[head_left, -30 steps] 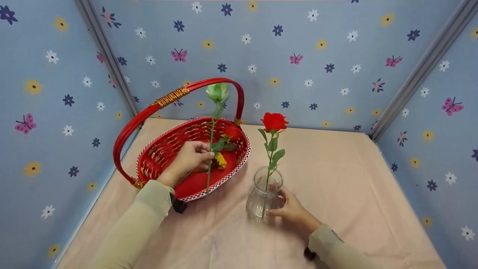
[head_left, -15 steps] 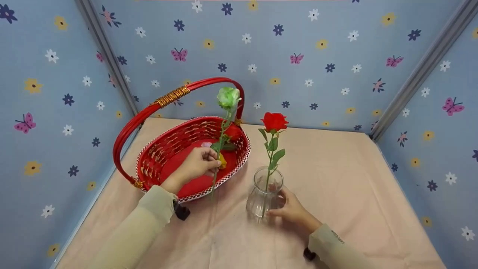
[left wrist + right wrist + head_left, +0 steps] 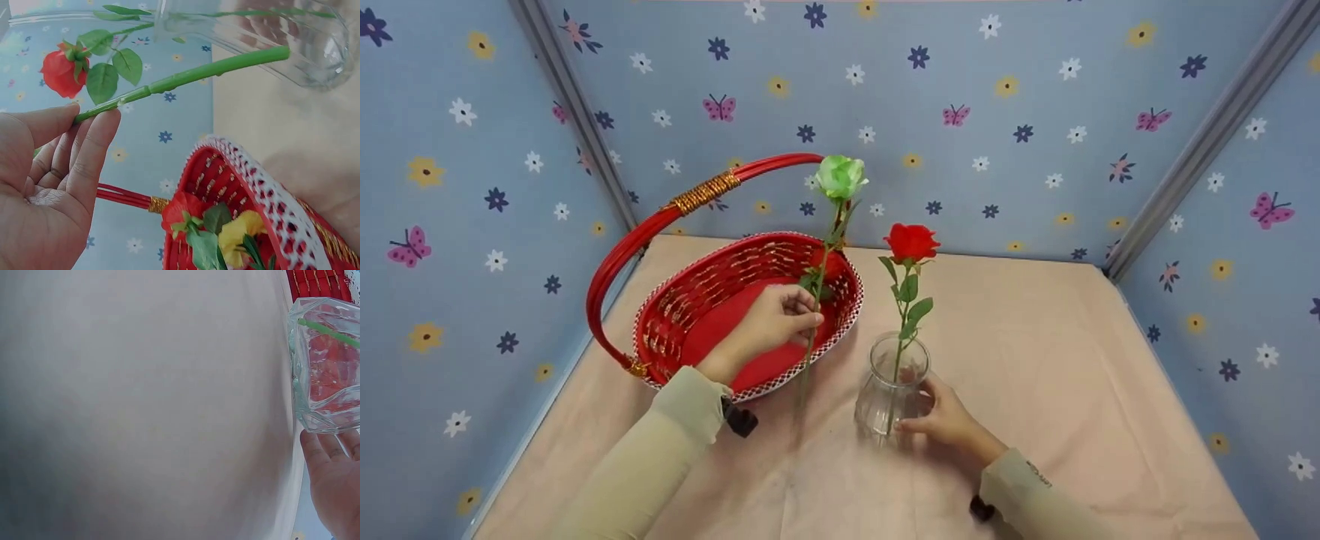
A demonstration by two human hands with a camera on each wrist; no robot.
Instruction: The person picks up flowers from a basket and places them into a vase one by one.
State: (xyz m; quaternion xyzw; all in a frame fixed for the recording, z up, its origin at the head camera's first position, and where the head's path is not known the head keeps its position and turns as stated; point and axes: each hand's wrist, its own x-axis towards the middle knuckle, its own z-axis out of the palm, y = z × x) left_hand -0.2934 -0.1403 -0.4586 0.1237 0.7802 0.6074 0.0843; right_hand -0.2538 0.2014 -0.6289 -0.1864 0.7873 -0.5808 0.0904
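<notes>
In the head view, my left hand point(image 3: 780, 322) pinches the green stem of a pale green-white rose point(image 3: 840, 178) between thumb and fingers, over the right side of the red basket point(image 3: 660, 330). The bloom is up, overlapping the basket handle's end. The stem's cut end point(image 3: 275, 54) points toward the clear glass vase point(image 3: 332, 62) in the left wrist view. My right hand point(image 3: 952, 427) holds that vase low on its right side, thumb in front and fingers partly behind the glass. One red rose point(image 3: 911, 243) stands in the vase, its stem visible through the glass.
Inside the basket lie another red rose point(image 3: 183, 212) and a yellow flower point(image 3: 239, 236). The basket's tall red handle point(image 3: 622, 262) arches over it. A pink cloth point(image 3: 1035, 337) covers the table, with patterned blue panels point(image 3: 945, 75) around it.
My left hand has carried the green-white rose rightward, from over the basket's middle to its right side. The vase and my right hand stay in place.
</notes>
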